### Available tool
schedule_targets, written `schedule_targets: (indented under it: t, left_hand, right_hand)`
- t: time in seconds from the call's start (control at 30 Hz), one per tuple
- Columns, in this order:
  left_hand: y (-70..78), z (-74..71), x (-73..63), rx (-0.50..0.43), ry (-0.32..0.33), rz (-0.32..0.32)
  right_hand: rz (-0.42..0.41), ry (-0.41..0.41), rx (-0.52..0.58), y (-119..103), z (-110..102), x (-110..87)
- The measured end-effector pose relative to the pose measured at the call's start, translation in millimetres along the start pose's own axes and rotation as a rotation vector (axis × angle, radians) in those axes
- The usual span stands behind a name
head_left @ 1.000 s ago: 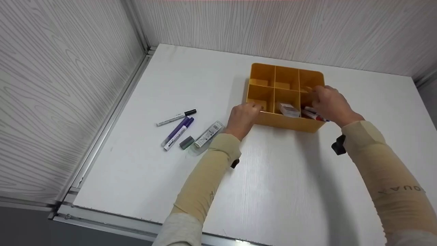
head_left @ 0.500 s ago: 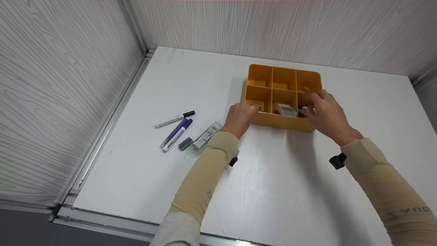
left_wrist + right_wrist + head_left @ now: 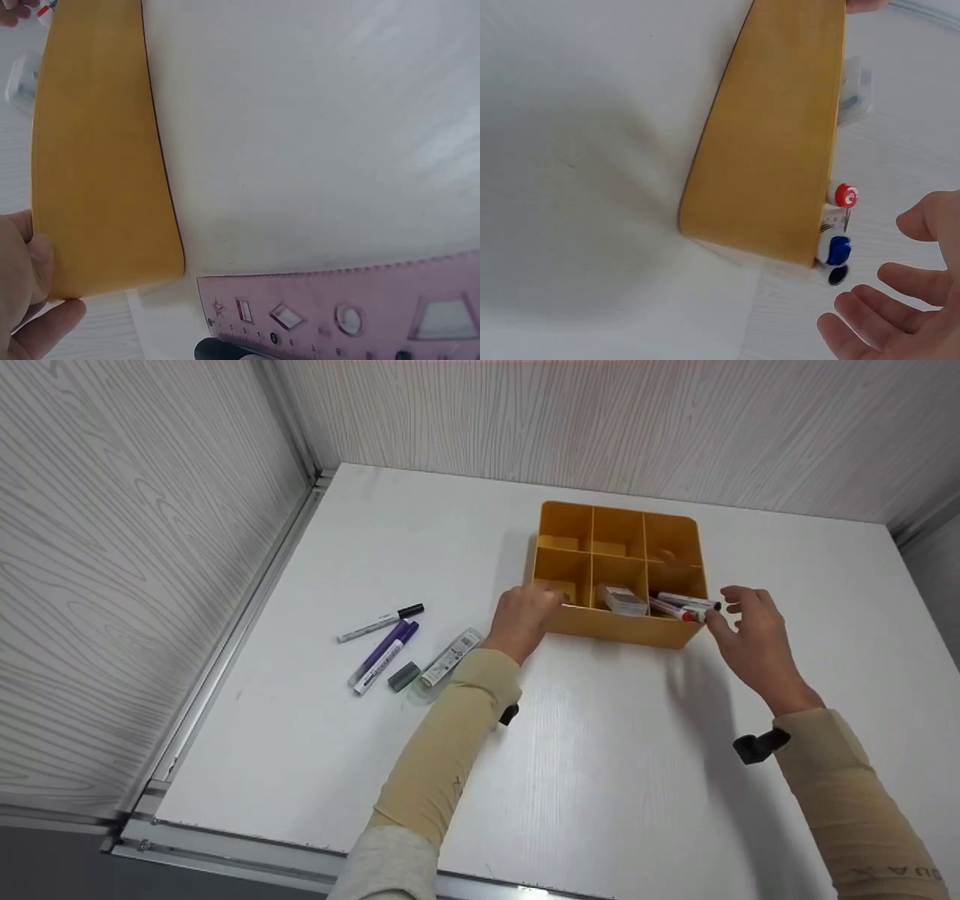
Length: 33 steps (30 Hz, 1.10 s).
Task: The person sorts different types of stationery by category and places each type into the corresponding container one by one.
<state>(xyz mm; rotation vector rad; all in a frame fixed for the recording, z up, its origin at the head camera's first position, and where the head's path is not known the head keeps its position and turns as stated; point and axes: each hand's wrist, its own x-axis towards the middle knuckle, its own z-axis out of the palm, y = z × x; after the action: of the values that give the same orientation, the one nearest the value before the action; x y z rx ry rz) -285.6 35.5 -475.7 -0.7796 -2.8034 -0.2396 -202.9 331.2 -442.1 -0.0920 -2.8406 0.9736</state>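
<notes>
My left hand (image 3: 523, 619) grips the near-left rim of a yellow six-compartment box (image 3: 615, 630), its thumb and fingers on the wall in the left wrist view. My right hand (image 3: 756, 641) stands just off the box's near-right corner, fingers parted and nothing between them. Several markers lean in the front-right compartment, their ends over the rim: a red-capped marker (image 3: 844, 195), a blue-capped marker (image 3: 836, 250) and a black-capped marker (image 3: 688, 601). A clear plastic case (image 3: 625, 601) sits in the front-middle compartment.
Left of the box lie a black-capped marker (image 3: 379, 623), purple markers (image 3: 386, 654), a grey-green cap (image 3: 404, 676) and a clear labelled item (image 3: 451, 656) beside my left forearm. A pink stencil ruler (image 3: 375, 304) shows in the left wrist view. Walls stand left and behind.
My right hand has come out of the front-right compartment, moved right and opened. The markers there now show leaning over the rim. My left hand keeps its grip on the box.
</notes>
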Motion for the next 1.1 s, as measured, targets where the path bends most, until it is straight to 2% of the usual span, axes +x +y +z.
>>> schedule_targets:
  t: [0.17,0.27,0.4,0.53,0.83,1.1]
  left_hand:
    - [-0.1,0.9,0.6,0.022,0.019,0.019]
    - [-0.4,0.7,-0.4,0.016,0.014,0.014]
    - [0.1,0.2,-0.9,0.001,-0.006,0.004]
    - [0.6,-0.6,-0.4,-0.002,-0.011,0.002]
    - [1.8,0.4,-1.0,-0.015,0.022,0.012]
    - [-1.6,4.3,-2.3,-0.030,0.084,0.040]
  right_hand:
    - [0.170,-0.163,0.122,19.9,4.9,-1.2]
    - [0.224,-0.215,0.230,25.6,13.9,2.2]
    - [0.257,-0.191,0.386,28.6,26.2,9.1]
    - [0.303,-0.163,0.476,28.7,33.4,16.1]
    - [0.346,-0.126,0.479,21.3,42.3,18.2]
    - [0.413,-0.098,0.578,14.1,47.0,18.2]
